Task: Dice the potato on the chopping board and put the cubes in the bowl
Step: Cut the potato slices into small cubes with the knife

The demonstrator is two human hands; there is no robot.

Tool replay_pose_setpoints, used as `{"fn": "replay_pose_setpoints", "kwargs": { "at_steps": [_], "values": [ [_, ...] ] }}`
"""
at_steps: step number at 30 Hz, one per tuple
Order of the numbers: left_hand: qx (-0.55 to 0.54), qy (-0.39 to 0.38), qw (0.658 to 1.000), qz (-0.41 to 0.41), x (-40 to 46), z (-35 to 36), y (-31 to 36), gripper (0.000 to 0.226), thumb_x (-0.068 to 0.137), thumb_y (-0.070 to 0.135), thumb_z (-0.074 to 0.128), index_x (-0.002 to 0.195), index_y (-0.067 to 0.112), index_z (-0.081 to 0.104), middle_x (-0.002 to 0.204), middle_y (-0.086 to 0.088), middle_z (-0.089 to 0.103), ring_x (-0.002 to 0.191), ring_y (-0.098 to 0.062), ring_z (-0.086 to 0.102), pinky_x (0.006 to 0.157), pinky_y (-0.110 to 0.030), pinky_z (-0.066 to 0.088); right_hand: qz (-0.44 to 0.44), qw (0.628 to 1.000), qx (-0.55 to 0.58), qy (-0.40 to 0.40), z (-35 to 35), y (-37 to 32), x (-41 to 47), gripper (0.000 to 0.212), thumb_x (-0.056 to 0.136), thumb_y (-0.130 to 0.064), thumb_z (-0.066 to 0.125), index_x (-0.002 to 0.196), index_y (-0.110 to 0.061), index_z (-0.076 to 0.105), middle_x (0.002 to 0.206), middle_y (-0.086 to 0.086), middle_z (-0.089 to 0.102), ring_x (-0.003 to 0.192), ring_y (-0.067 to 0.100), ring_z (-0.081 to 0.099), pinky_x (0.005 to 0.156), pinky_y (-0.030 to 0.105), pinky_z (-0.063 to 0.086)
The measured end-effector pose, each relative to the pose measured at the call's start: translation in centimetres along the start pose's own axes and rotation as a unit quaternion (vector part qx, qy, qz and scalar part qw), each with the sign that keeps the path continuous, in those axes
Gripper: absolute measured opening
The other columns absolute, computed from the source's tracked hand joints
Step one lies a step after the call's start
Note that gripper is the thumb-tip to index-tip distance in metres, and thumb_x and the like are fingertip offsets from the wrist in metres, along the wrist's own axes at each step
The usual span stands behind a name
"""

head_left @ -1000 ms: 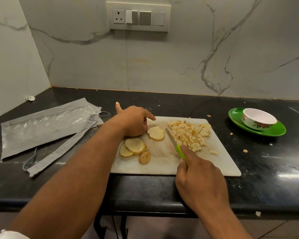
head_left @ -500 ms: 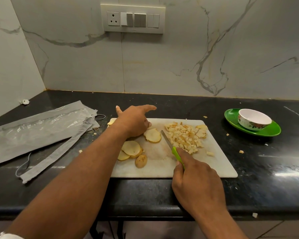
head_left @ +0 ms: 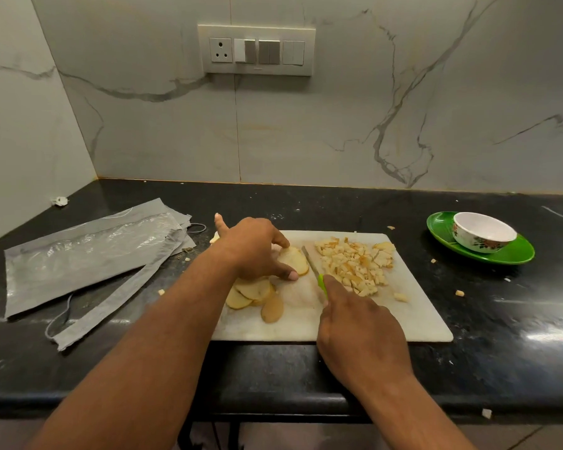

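On a white chopping board [head_left: 416,319] at the front of a black counter [head_left: 517,345], the left hand [head_left: 252,246] rests over a single potato slice [head_left: 295,259], its forefinger laid on the slice's far edge and its thumb tip touching the board at the near edge, so the slice sits pinched lightly between them under the palm; the little finger sticks up off the board's far left corner. Just beneath that hand's wrist, toward the person, lies a small overlapping stack of uncut slices [head_left: 252,292], one of them showing its brown skin. The right hand [head_left: 359,332] grips a green-handled knife [head_left: 314,269], fingers curled round the handle and forefinger stretched along its top; the blade lies slantwise on the board just to the right of the held slice, between it and the heap of potato cubes [head_left: 355,263]. That heap covers the board's far right part, with one cube lying loose near the heap's near edge and a few scattered on the counter. The bowl [head_left: 483,235], white with a flower pattern, stands on a green plate [head_left: 514,254] well apart to the right of the board. To the left of the board lies a grey pouch with a clear window [head_left: 85,251].
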State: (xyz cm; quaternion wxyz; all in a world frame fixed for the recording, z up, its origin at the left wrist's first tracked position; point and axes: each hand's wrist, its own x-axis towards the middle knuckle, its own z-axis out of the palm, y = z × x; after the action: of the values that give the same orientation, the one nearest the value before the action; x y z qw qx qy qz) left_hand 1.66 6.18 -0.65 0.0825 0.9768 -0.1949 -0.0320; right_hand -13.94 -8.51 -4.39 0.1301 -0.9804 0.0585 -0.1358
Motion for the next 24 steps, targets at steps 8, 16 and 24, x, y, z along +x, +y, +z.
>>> {"fn": "replay_pose_setpoints", "kwargs": {
  "at_steps": [8, 16, 24],
  "values": [
    [-0.059, -0.003, 0.998, 0.011, -0.1, 0.2, -0.1, 0.072, 0.075, 0.067, 0.078, 0.140, 0.039, 0.062, 0.143, 0.015, 0.061, 0.145, -0.021, 0.043, 0.117, -0.075, -0.010, 0.000, 1.000, 0.023, 0.011, -0.2, 0.5, 0.1, 0.052, 0.105, -0.035, 0.027, 0.157, -0.034, 0.021, 0.120, -0.005, 0.063, 0.086, 0.012, 0.045, 0.075, 0.031, 0.035],
    [-0.061, -0.008, 0.998, 0.022, 0.6, 0.5, -0.6, 0.051, 0.083, 0.066, 0.072, 0.131, 0.048, 0.066, 0.151, 0.016, 0.054, 0.149, -0.020, 0.037, 0.116, -0.076, -0.010, -0.009, 0.999, 0.035, 0.040, -0.9, 0.0, 1.9, 0.051, 0.104, -0.035, 0.032, 0.155, -0.033, 0.028, 0.117, -0.003, 0.066, 0.098, 0.016, 0.059, 0.076, 0.033, 0.042],
    [0.036, -0.026, 0.999, 0.015, 0.8, 0.4, 0.6, 0.047, 0.090, 0.069, 0.061, 0.126, 0.040, 0.072, 0.138, 0.018, 0.064, 0.139, -0.019, 0.049, 0.109, -0.082, -0.009, -0.033, 0.999, -0.015, 0.006, 0.1, -0.7, 2.9, 0.053, 0.102, -0.031, 0.033, 0.155, -0.031, 0.027, 0.117, 0.002, 0.065, 0.095, 0.020, 0.061, 0.076, 0.035, 0.050]
  ]
}}
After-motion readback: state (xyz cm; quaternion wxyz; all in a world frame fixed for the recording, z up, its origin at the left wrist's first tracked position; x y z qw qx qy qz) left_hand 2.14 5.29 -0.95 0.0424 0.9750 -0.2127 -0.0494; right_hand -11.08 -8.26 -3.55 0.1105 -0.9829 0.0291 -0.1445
